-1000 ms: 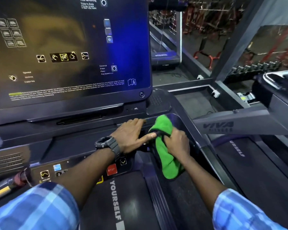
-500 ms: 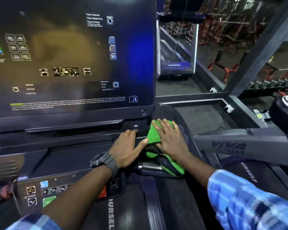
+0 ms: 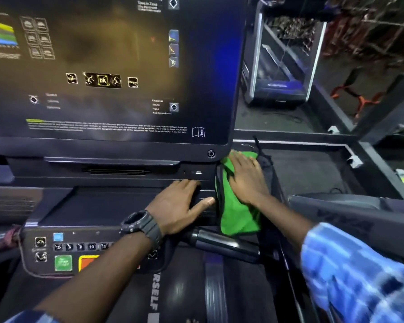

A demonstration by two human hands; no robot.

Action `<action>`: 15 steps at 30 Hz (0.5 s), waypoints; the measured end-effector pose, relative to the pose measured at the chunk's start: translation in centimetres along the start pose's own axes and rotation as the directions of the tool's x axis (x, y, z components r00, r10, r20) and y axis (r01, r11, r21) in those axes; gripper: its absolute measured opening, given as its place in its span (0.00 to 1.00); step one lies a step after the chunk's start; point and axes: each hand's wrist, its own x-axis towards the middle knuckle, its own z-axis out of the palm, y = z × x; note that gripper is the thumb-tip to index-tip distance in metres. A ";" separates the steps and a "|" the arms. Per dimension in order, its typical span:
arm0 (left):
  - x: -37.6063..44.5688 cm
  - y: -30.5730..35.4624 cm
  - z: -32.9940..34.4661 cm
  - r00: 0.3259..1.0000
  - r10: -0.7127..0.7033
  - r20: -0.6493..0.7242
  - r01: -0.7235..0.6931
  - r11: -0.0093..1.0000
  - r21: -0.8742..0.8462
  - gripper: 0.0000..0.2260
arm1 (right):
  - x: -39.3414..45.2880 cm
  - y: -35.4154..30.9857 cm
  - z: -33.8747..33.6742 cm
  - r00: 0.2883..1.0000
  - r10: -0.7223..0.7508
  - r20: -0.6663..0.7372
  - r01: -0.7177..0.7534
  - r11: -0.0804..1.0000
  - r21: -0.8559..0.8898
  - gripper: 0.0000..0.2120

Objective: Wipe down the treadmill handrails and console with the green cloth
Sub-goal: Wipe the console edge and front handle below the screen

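1. Lying draped over the right corner of the console [image 3: 131, 201], green cloth [image 3: 237, 214], just below the lower right corner of the screen [image 3: 117, 66] and hanging down toward the short black handlebar [image 3: 222, 243].
2. Running lengthwise away from the wearer: top end tucked up near the screen's corner, loose bottom end pointing back and down, just touching the handlebar.
3. Looking soft, light and floppy, folding to the curved plastic; likely bunching or sliding off if not pressed flat, so best held under a broad palm at mid-cloth, or gathered at the upper end.
4. Pressing flat on the upper half of the cloth, right hand [image 3: 245, 180]: grip spread, fingers fanned toward the screen, palm down, pinching nothing.
5. Resting just left of the cloth, left hand [image 3: 180, 203]: grip also spread and flat on the console ledge, thumb tip reaching toward the cloth's edge, contact too close to call; dark wristwatch [image 3: 141, 226] on that wrist.
6. Sitting lower left, button panel [image 3: 63, 250] with a green key and an orange one, apparently not being wiped yet.
7. Stretching away on the right, neighbouring machine's grey arm [image 3: 350, 215], well apart from the cloth.
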 end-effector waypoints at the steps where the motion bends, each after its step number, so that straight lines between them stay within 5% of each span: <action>1: 0.0 0.0 0.0 1.000 0.000 -0.009 0.000 1.000 0.001 0.39 | -1.9 0.8 -0.4 0.996 -0.090 0.025 0.091 0.995 -0.035 0.33; 4: -0.1 0.2 0.0 1.000 -0.007 -0.017 0.007 1.000 0.014 0.36 | -3.4 3.5 -2.4 0.967 -0.166 0.192 0.199 0.965 -0.173 0.53; 9: 0.0 0.2 0.0 1.000 -0.009 -0.007 0.010 0.999 0.042 0.34 | -1.5 -0.8 -1.6 0.972 0.195 0.128 -0.181 0.977 -0.117 0.62; 15: 0.2 -0.1 0.6 1.000 -0.017 -0.026 0.018 0.998 0.056 0.36 | -5.8 -3.9 0.9 0.994 -0.069 0.080 0.084 0.978 -0.193 0.68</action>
